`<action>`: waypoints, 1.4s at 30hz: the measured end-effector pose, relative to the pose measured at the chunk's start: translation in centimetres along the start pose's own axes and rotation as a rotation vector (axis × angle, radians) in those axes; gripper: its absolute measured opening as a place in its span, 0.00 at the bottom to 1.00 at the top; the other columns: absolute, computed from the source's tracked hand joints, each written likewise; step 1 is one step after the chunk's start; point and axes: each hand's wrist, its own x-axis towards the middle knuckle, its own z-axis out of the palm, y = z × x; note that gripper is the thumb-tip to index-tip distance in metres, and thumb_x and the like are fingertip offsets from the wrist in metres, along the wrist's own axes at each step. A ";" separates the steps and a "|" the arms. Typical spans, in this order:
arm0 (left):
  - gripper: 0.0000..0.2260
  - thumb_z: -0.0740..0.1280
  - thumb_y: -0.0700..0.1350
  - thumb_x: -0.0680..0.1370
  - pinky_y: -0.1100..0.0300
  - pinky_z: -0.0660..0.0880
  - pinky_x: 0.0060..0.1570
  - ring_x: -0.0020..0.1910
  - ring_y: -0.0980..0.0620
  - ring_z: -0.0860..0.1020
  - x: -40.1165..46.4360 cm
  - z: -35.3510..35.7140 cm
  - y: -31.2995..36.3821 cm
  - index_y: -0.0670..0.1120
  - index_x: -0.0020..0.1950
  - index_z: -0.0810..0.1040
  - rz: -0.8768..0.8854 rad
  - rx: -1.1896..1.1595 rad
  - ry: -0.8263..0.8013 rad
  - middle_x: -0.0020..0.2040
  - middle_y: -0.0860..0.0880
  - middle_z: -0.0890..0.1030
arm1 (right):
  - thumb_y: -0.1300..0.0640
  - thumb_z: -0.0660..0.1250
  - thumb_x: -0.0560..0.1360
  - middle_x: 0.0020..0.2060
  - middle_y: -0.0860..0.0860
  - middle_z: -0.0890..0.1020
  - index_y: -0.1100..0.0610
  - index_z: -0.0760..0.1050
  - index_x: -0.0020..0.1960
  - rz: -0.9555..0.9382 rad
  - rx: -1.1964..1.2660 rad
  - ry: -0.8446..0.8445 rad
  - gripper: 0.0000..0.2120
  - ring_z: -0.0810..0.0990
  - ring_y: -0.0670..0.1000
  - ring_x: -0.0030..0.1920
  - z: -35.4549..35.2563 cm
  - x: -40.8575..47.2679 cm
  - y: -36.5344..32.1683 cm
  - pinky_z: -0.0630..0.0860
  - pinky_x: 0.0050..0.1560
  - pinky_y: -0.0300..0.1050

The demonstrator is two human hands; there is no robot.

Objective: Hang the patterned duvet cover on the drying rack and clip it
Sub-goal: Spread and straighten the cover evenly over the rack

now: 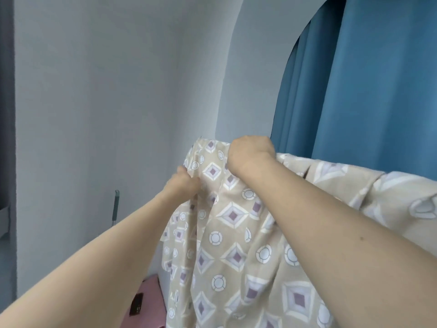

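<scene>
A pale grey wall [113, 91] is filling the left and middle of the view, and a blue curtain [369, 86] is hanging on the right. A thin grey handle [115, 207] is leaning against the wall. Low on the left, a pink cloth [146, 301] is showing, with a small dark label [136, 304] on it. The beige duvet cover [236, 245], printed with diamonds and circles, is draping down from chest height; whatever is carrying it is hidden. The left hand [183, 181] is pinching its upper left edge, and the right hand [248, 155] is gripping its top fold, the two hands near each other.
</scene>
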 end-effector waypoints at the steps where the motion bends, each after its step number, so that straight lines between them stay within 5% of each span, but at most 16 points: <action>1: 0.25 0.56 0.54 0.80 0.50 0.69 0.61 0.64 0.40 0.71 1.1 -0.3 -0.1 0.42 0.73 0.59 -0.003 0.004 0.017 0.67 0.41 0.71 | 0.57 0.62 0.76 0.51 0.48 0.79 0.53 0.76 0.55 0.000 -0.002 0.006 0.09 0.72 0.54 0.44 0.3 0.7 -0.4 0.71 0.45 0.45; 4: 0.22 0.55 0.52 0.82 0.53 0.67 0.54 0.60 0.41 0.71 3.7 -0.8 -0.3 0.41 0.72 0.60 0.015 0.008 0.040 0.65 0.40 0.72 | 0.59 0.62 0.75 0.52 0.49 0.79 0.54 0.76 0.58 -0.011 0.008 0.001 0.12 0.76 0.54 0.48 0.7 2.3 -1.0 0.71 0.45 0.46; 9: 0.25 0.55 0.56 0.81 0.51 0.68 0.59 0.63 0.40 0.72 7.4 -0.2 -0.3 0.41 0.72 0.62 0.063 0.059 0.030 0.64 0.41 0.74 | 0.59 0.62 0.75 0.57 0.49 0.79 0.54 0.76 0.59 -0.038 0.013 0.032 0.14 0.78 0.54 0.58 1.6 4.8 -2.4 0.73 0.50 0.47; 15: 0.15 0.53 0.50 0.81 0.54 0.72 0.45 0.46 0.43 0.76 10.2 0.4 -0.7 0.41 0.53 0.71 0.165 0.211 0.128 0.48 0.45 0.78 | 0.62 0.60 0.75 0.52 0.47 0.79 0.52 0.75 0.54 -0.028 -0.026 0.121 0.11 0.78 0.52 0.51 2.9 6.8 -3.8 0.68 0.44 0.43; 20: 0.12 0.53 0.43 0.79 0.55 0.71 0.39 0.38 0.45 0.71 11.8 1.7 -1.1 0.45 0.36 0.66 0.332 0.156 0.043 0.37 0.46 0.75 | 0.63 0.59 0.77 0.56 0.49 0.78 0.55 0.73 0.59 -0.010 -0.054 0.160 0.13 0.78 0.52 0.57 3.8 8.2 -4.4 0.67 0.44 0.43; 24: 0.10 0.54 0.45 0.77 0.58 0.68 0.35 0.37 0.47 0.73 11.5 2.3 -2.6 0.48 0.35 0.68 0.357 0.305 0.008 0.36 0.50 0.76 | 0.61 0.58 0.78 0.60 0.54 0.75 0.59 0.69 0.63 0.006 -0.087 0.211 0.15 0.75 0.55 0.60 4.9 9.4 -5.4 0.68 0.46 0.45; 28: 0.10 0.56 0.46 0.75 0.59 0.71 0.39 0.43 0.47 0.77 10.8 3.9 -6.6 0.47 0.45 0.76 0.315 0.645 -0.258 0.45 0.49 0.79 | 0.62 0.61 0.73 0.60 0.58 0.71 0.59 0.65 0.64 0.012 -0.059 0.220 0.19 0.75 0.57 0.55 5.5 10.7 -6.3 0.65 0.41 0.46; 34: 0.09 0.56 0.43 0.77 0.53 0.74 0.51 0.53 0.43 0.78 8.8 8.8 -10.7 0.46 0.50 0.75 0.325 0.734 -0.533 0.55 0.45 0.80 | 0.61 0.60 0.73 0.63 0.57 0.63 0.56 0.61 0.66 -0.090 -0.090 0.179 0.22 0.72 0.58 0.56 6.0 12.4 -7.7 0.64 0.41 0.48; 37: 0.14 0.57 0.40 0.77 0.43 0.73 0.61 0.59 0.39 0.76 8.8 10.4 -10.8 0.43 0.60 0.75 0.302 0.849 -0.635 0.60 0.45 0.78 | 0.55 0.60 0.75 0.62 0.57 0.67 0.57 0.60 0.68 0.012 0.015 0.161 0.23 0.74 0.59 0.55 6.3 13.3 -8.3 0.64 0.43 0.47; 39: 0.16 0.58 0.37 0.78 0.45 0.72 0.62 0.61 0.40 0.75 8.0 10.8 -10.8 0.40 0.65 0.73 0.308 0.955 -0.727 0.63 0.45 0.77 | 0.55 0.59 0.76 0.60 0.55 0.74 0.59 0.62 0.67 0.121 0.037 0.141 0.21 0.77 0.57 0.56 6.1 13.6 -8.4 0.64 0.44 0.47; 42: 0.13 0.56 0.39 0.81 0.53 0.72 0.61 0.53 0.44 0.79 7.7 10.9 -10.7 0.38 0.58 0.78 0.255 1.042 -0.919 0.62 0.44 0.80 | 0.61 0.60 0.75 0.57 0.50 0.78 0.56 0.72 0.61 0.136 -0.064 0.096 0.14 0.78 0.54 0.58 6.0 13.8 -8.0 0.65 0.47 0.45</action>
